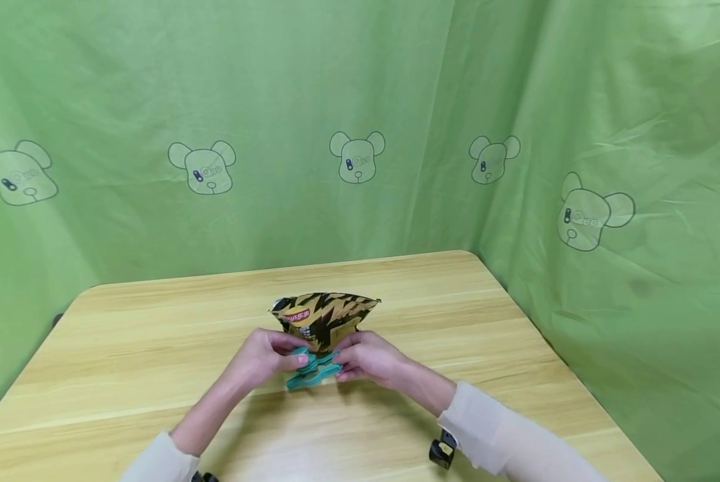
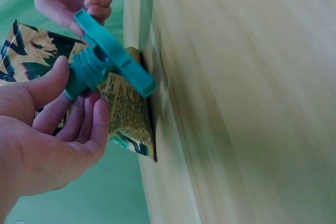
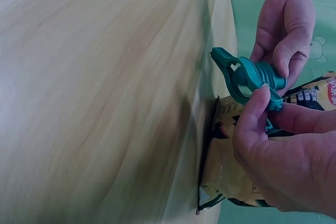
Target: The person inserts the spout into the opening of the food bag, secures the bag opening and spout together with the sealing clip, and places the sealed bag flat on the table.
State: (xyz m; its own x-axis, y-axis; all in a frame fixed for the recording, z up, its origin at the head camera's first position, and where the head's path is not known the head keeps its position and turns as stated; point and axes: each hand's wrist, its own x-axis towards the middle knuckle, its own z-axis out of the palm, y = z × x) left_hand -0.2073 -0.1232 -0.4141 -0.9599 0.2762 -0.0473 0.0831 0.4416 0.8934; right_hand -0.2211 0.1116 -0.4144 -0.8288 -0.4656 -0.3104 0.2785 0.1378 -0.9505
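A teal plastic bag clip with a round threaded spout is held up in front of a black-and-gold snack bag. My left hand pinches the ribbed spout between thumb and fingers. With thumb and forefinger, my right hand grips one end of the clip. A long teal arm stands out from the spout in the left wrist view. The bag stands on the table just behind both hands, its wide top edge upward. Whether the clip touches the bag cannot be told.
The pale wooden table reaches away on all sides of the hands. Green curtains printed with bear heads hang behind it and at both sides. A black wrist mount sits under the right sleeve.
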